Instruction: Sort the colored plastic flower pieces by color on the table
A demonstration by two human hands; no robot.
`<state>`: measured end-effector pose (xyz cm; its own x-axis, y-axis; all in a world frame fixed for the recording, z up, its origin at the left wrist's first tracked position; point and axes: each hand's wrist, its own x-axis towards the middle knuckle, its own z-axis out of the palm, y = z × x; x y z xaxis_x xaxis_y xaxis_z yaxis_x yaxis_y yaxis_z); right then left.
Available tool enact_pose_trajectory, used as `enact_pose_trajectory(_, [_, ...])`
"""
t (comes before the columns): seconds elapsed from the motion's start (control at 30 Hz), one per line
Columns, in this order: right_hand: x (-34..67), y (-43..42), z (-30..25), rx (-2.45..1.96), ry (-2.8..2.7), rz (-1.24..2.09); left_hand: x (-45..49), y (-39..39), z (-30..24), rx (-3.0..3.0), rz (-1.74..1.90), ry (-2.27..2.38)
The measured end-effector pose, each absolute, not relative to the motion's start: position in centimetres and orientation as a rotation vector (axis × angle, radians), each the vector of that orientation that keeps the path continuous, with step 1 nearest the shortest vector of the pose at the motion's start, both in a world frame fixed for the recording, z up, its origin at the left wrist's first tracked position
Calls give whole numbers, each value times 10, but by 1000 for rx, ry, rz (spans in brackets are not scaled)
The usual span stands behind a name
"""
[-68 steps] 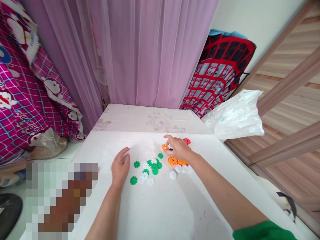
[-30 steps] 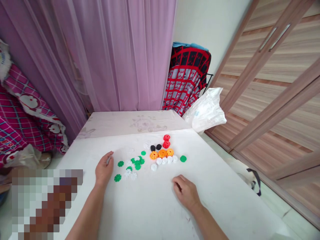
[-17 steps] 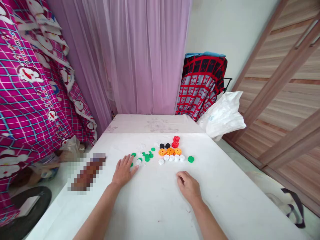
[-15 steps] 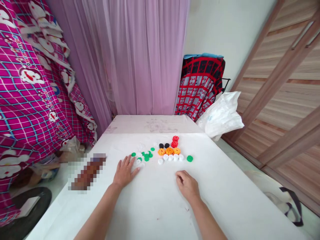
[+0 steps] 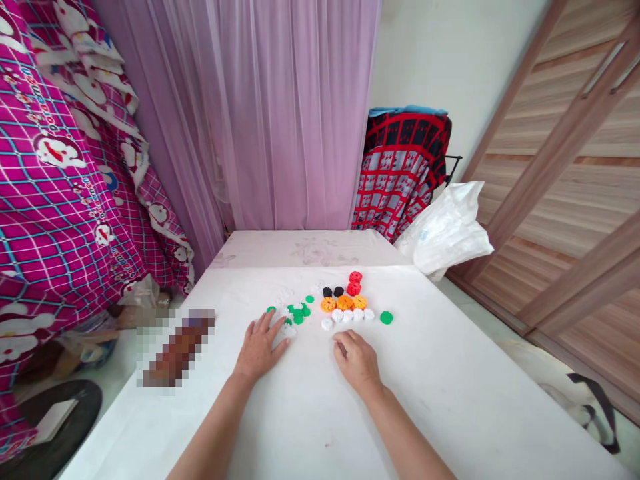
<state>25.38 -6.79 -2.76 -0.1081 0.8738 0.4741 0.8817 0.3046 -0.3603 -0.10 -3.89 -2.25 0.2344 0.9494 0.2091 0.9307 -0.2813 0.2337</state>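
Well inside the table (image 5: 450, 373) edges, left hand (image 5: 260, 347) spreads by green discs (image 5: 299, 319); right hand (image 5: 356, 360) rests curled, empty.

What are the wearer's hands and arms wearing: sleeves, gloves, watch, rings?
Nothing worn is in view. The left hand and right hand are bare: no gloves, rings or markings visible. Both forearms are uncovered down to the frame edge, with no sleeve, watch or wristband showing.

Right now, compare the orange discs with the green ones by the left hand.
The orange discs sit in a neat row; the green discs lie scattered among white ones. No hand touches the orange discs; fingers of the left hand reach the green discs. Both are toothed plastic discs.
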Motion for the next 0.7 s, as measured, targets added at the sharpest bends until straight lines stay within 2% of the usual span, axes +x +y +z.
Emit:
enact_pose_trajectory(0.27, [180, -16, -6, -1472, -2101, 40, 2, -24, -29, 2431, 491, 1729])
enact_pose_trajectory(0.43, [170, -4, -12, -1510, -2223, 42, -2, -15, -38, 2340, 652, 1958])
enact_pose_trajectory(0.7, [183, -21, -12, -1483, -2125, 21, 9, 10, -35, 2455, 446, 1786])
